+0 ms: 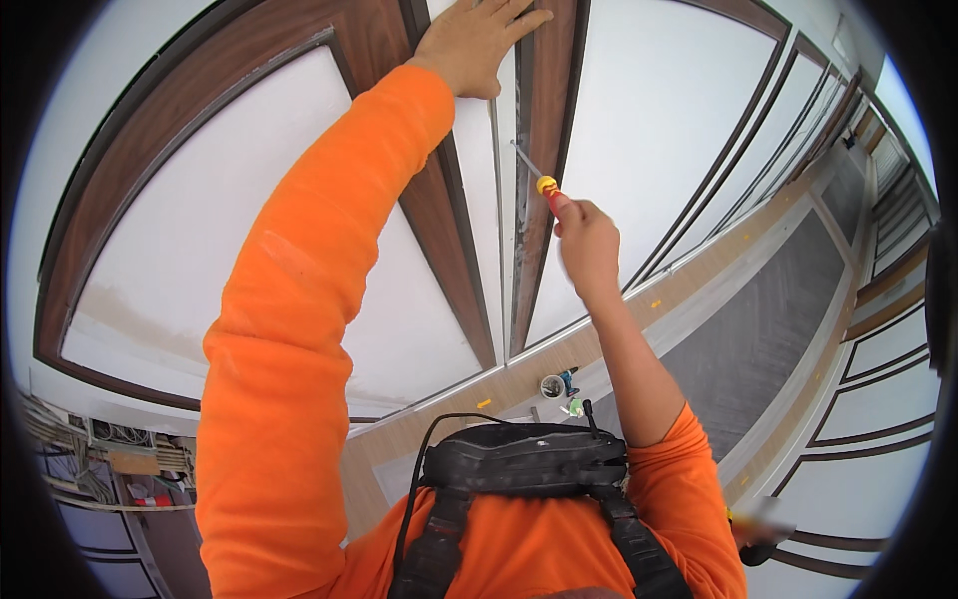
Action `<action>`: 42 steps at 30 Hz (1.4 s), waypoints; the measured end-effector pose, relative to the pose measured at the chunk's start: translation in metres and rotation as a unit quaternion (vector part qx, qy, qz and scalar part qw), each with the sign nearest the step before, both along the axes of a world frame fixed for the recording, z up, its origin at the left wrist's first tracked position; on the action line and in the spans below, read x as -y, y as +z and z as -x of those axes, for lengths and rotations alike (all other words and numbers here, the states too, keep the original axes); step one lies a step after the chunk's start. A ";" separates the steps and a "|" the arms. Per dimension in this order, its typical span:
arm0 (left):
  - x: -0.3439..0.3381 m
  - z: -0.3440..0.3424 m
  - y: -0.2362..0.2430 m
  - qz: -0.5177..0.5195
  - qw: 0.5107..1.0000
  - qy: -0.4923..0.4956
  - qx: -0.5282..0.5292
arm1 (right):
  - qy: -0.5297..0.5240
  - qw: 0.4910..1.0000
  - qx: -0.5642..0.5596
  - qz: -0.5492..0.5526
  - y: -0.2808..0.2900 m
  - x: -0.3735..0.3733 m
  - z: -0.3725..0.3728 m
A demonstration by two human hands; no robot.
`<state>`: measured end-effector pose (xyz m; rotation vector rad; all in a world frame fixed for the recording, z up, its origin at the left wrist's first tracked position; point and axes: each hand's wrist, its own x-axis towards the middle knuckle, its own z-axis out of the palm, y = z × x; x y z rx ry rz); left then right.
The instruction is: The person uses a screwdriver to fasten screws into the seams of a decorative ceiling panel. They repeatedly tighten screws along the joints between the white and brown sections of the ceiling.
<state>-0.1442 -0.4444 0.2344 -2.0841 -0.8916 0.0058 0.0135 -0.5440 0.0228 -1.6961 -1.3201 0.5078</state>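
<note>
My left hand (474, 42) is raised at the top of the head view, its fingers spread against the wall across a narrow white strip and the dark brown wood trim (544, 70) beside it. In my right hand (589, 245), lower and to the right, is a screwdriver (548, 187) with a red and yellow handle. Its thin metal shaft points up and left, and the tip appears to meet the edge of the narrow strip (507, 150). Large white panels (664, 120) framed in brown trim lie on both sides.
On the floor below the wall are a cordless drill (570, 379), a small white bucket (552, 386) and a green item (575, 407). Grey floor covering (763, 319) runs along the corridor. Tangled cables (95, 479) fill the lower left. A black bag (524, 461) hangs at my chest.
</note>
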 end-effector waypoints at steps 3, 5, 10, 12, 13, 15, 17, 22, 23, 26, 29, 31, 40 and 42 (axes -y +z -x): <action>-0.003 0.000 0.001 0.004 1.000 0.014 -0.009 | 0.088 0.895 -0.428 0.092 0.010 0.002 -0.017; -0.005 -0.002 0.001 0.007 0.999 0.032 -0.017 | 0.053 0.952 -0.292 0.069 0.007 0.007 -0.009; 0.003 0.000 0.004 -0.011 1.000 -0.001 -0.011 | 0.000 0.983 0.160 -0.091 -0.008 0.007 -0.006; 0.002 0.001 0.001 -0.015 1.000 0.001 -0.011 | 0.077 0.983 -0.132 0.098 0.002 0.004 -0.009; 0.000 0.002 0.000 -0.023 1.000 0.005 -0.010 | 0.091 0.949 -0.256 0.160 0.008 0.000 -0.011; -0.002 0.002 -0.001 -0.026 1.000 0.004 -0.007 | 0.094 0.938 -0.319 0.101 0.011 0.001 -0.013; -0.004 0.001 0.000 -0.019 1.000 -0.002 -0.005 | 0.053 0.992 -0.104 -0.049 0.008 0.012 -0.005; -0.006 0.000 0.003 -0.009 1.000 -0.018 0.000 | -0.011 0.973 0.153 -0.174 -0.010 0.015 0.006; -0.009 0.003 -0.001 -0.007 1.000 -0.017 0.000 | -0.019 0.995 -0.071 -0.062 0.000 0.012 0.014; -0.010 -0.004 0.001 0.000 1.000 0.021 -0.005 | 0.047 0.940 -0.338 0.013 -0.001 -0.001 -0.011; -0.004 0.001 0.001 0.003 1.000 -0.003 -0.001 | 0.024 0.987 -0.116 -0.106 -0.011 0.008 -0.004; -0.004 -0.003 0.004 0.007 1.000 -0.006 0.000 | -0.033 0.943 0.203 -0.263 -0.017 0.011 -0.002; -0.007 -0.001 0.001 0.004 1.000 0.022 -0.010 | 0.032 0.998 -0.048 -0.008 0.018 0.013 0.002; -0.003 -0.004 0.003 0.000 1.000 0.017 -0.010 | 0.011 0.971 0.174 -0.161 0.001 0.010 0.002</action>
